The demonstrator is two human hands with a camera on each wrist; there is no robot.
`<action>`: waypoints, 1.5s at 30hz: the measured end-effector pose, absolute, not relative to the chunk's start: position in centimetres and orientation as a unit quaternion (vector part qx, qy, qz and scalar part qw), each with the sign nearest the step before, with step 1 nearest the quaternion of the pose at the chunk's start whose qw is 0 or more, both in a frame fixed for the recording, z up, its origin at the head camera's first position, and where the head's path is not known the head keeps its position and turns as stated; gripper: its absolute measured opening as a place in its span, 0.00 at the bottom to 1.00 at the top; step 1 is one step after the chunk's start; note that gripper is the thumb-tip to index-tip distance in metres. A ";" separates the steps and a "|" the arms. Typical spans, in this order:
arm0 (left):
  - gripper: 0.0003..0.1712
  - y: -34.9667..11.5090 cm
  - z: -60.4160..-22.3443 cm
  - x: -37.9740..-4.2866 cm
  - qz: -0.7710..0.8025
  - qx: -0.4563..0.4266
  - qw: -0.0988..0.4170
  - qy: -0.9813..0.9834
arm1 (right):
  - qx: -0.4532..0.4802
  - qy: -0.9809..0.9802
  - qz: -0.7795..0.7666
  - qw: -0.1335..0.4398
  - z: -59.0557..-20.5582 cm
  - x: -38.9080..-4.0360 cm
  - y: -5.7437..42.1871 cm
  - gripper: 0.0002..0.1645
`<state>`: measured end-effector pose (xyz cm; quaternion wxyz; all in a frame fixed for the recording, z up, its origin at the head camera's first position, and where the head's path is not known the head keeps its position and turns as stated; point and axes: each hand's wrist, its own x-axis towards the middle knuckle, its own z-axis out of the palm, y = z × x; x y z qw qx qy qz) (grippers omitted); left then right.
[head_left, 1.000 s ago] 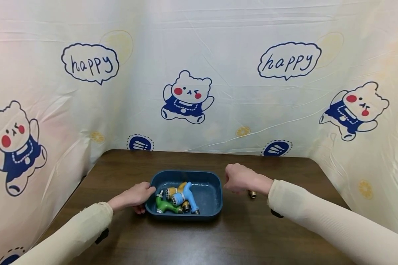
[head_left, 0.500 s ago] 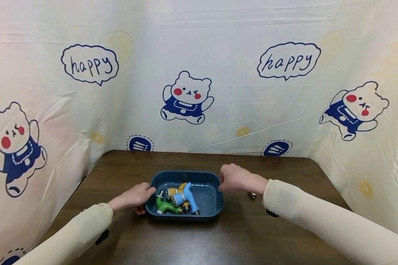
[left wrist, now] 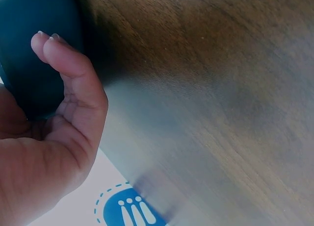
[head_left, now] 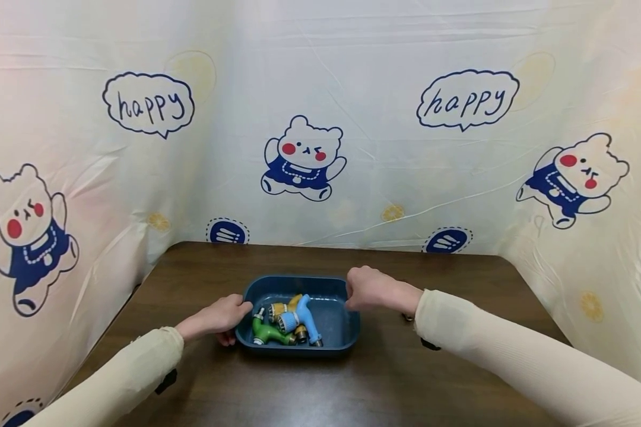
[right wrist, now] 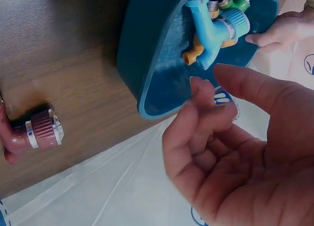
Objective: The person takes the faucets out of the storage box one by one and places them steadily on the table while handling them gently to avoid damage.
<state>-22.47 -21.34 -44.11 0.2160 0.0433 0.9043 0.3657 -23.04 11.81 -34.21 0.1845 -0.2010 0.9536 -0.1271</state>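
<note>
A dark blue plastic bin (head_left: 299, 352) stands on the table. In it lie a light blue tap (head_left: 308, 323), a yellow tap (head_left: 279, 309) partly under it, and a green tap (head_left: 269, 334). My left hand (head_left: 219, 313) grips the bin's left side, thumb at the rim and fingers bent against the outer wall (left wrist: 29, 78). Over the right rim hovers my right hand (head_left: 371, 289), its fingers loosely bent. The right wrist view shows a gap between its thumb and fingers, with nothing held. A dark red tap (right wrist: 43, 130) lies on the table, mostly hidden behind the right arm in the head view.
The brown wooden table (head_left: 278, 391) is bordered by a pale printed curtain (head_left: 374, 118) at the back and sides. Each forearm wears a cream sleeve (head_left: 454, 314), and a dark strap piece (head_left: 165, 381) shows under the left one.
My right hand has moved left, from beside the bin to over its right rim. The red tap is now more covered by that arm. The left hand keeps its grip.
</note>
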 end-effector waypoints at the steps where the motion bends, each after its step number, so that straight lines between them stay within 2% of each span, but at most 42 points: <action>1: 0.17 -21.3 -44.1 -22.5 0.365 0.043 0.216 0.905 | -0.200 0.953 -0.129 0.188 -34.2 -23.0 11.8 0.17; 9: 0.16 -21.3 -43.9 -22.4 0.362 0.044 0.213 0.907 | -0.205 0.947 -0.142 0.201 -34.6 -23.0 11.3 0.14; 18: 0.18 -21.8 -43.5 -22.3 0.361 0.044 0.229 0.903 | -0.209 0.943 -0.152 0.208 -35.3 -22.8 10.3 0.05; 22: 0.17 -21.8 -43.4 -22.4 0.358 0.045 0.231 0.904 | -0.209 0.943 -0.150 0.213 -35.6 -22.9 10.1 0.06; 29: 0.14 -21.5 -43.2 -22.5 0.359 0.047 0.239 0.901 | -0.230 0.942 -0.133 0.206 -36.2 -22.9 9.7 0.14; 38: 0.13 -21.4 -43.5 -22.4 0.367 0.046 0.239 0.898 | -0.241 0.938 -0.134 0.208 -37.0 -23.0 9.2 0.13; 45: 0.15 -21.4 -43.7 -22.3 0.373 0.048 0.232 0.897 | -0.243 0.939 -0.124 0.209 -37.3 -23.5 8.7 0.18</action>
